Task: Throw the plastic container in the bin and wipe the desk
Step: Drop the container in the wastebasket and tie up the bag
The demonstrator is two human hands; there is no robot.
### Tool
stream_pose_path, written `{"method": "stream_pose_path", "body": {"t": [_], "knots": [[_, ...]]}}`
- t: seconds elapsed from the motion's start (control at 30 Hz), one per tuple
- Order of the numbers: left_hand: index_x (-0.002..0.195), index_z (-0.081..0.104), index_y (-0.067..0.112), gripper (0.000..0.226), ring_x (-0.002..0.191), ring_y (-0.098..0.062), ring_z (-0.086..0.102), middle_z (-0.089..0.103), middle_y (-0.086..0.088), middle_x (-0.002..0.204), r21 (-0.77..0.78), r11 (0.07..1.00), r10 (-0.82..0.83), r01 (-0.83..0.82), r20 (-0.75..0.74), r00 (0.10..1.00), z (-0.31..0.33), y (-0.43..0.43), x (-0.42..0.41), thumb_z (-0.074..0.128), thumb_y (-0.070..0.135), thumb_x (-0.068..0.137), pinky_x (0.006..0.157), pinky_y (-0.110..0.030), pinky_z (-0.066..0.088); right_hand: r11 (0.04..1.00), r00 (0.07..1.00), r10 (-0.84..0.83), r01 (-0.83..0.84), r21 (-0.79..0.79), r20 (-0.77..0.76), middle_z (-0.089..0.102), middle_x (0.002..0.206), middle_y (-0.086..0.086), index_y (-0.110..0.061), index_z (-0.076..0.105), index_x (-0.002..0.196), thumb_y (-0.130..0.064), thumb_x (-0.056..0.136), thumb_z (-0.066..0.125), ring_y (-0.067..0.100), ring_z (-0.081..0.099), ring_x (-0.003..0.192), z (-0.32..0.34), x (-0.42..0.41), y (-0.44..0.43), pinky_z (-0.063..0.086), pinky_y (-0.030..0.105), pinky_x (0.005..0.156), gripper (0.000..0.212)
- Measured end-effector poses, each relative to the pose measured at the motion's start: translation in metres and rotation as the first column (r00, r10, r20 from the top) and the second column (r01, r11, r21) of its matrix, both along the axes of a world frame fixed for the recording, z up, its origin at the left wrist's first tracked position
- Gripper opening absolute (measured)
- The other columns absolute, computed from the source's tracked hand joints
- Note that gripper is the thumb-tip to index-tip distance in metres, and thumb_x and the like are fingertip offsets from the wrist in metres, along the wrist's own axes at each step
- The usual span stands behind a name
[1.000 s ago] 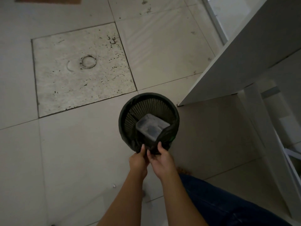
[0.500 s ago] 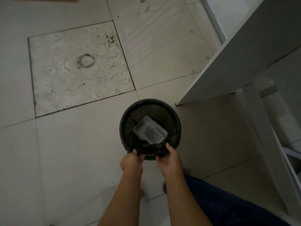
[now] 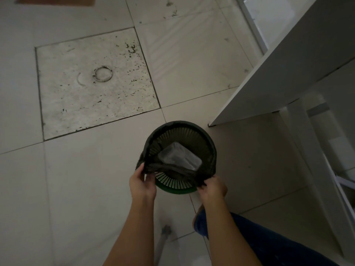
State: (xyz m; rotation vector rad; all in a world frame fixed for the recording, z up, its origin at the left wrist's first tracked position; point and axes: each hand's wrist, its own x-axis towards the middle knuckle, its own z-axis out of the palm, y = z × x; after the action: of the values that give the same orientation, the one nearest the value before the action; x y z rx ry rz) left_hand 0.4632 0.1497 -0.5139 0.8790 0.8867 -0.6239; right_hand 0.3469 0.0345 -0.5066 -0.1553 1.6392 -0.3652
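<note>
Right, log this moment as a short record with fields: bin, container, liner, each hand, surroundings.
bin: round slatted green bin standing on the tiled floor
container: clear plastic container lying inside the bin, tilted
liner: black bin liner over the far rim, loose and stretched across the opening at the near side
left hand: left hand gripping the liner's near left edge
right hand: right hand gripping the liner's near right edge
surroundings: white desk to the right of the bin; stained floor panel beyond it
</note>
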Motion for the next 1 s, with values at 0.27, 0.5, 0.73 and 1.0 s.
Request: {"method": "stream_pose_path", "body": {"t": [0.27,0.5,0.73,1.0], "knots": [[0.075,0.066,0.012,0.021,0.075,-0.013,0.057,0.064,0.0,0.077,0.064,0.975,-0.218,0.214,0.075,0.973,0.013,-0.015,0.036,0.051,0.011,0.089,0.061,-0.021,0.051,0.939,0.948,0.309,-0.317,-0.135,-0.082,0.055,0.133,0.018,-0.008,0.049,0.134,-0.009,0.095,0.05,0.037,0.054,0.119,0.013,0.009,-0.035,0.051,0.047,0.093,0.039],[0.083,0.066,0.01,0.022,0.075,-0.021,0.066,0.073,-0.006,0.069,-0.139,0.955,-0.236,0.264,0.191,0.953,0.032,-0.033,0.055,0.052,0.025,0.09,0.078,-0.032,0.056,0.588,0.769,0.425,-0.636,-0.5,-0.478,0.047,0.112,0.01,-0.001,0.058,0.092,-0.007,0.09,0.053,0.029,0.058,0.092,0.037,0.036,-0.037,0.053,0.032,0.081,0.008],[0.102,0.067,-0.008,0.037,0.066,-0.023,0.068,0.072,-0.015,0.085,0.429,0.523,-0.814,0.737,-0.005,0.581,0.054,-0.045,0.057,0.076,0.008,0.07,0.057,-0.028,0.059,0.548,0.74,0.44,-0.67,-0.502,-0.508,0.061,0.093,0.006,-0.002,0.062,0.107,-0.006,0.093,0.05,0.018,0.058,0.082,0.058,0.042,-0.04,0.049,0.027,0.071,0.019],[0.109,0.07,0.004,0.03,0.092,-0.015,0.055,0.065,-0.015,0.105,0.862,0.442,-0.843,0.25,0.304,0.444,0.079,-0.037,0.045,0.057,0.024,0.089,0.081,-0.016,0.038,0.451,0.702,0.378,-0.709,-0.542,-0.604,0.065,0.105,0.017,0.0,0.062,0.107,-0.003,0.093,0.047,0.023,0.062,0.09,0.073,0.029,-0.033,0.052,0.025,0.074,0.021]]}}
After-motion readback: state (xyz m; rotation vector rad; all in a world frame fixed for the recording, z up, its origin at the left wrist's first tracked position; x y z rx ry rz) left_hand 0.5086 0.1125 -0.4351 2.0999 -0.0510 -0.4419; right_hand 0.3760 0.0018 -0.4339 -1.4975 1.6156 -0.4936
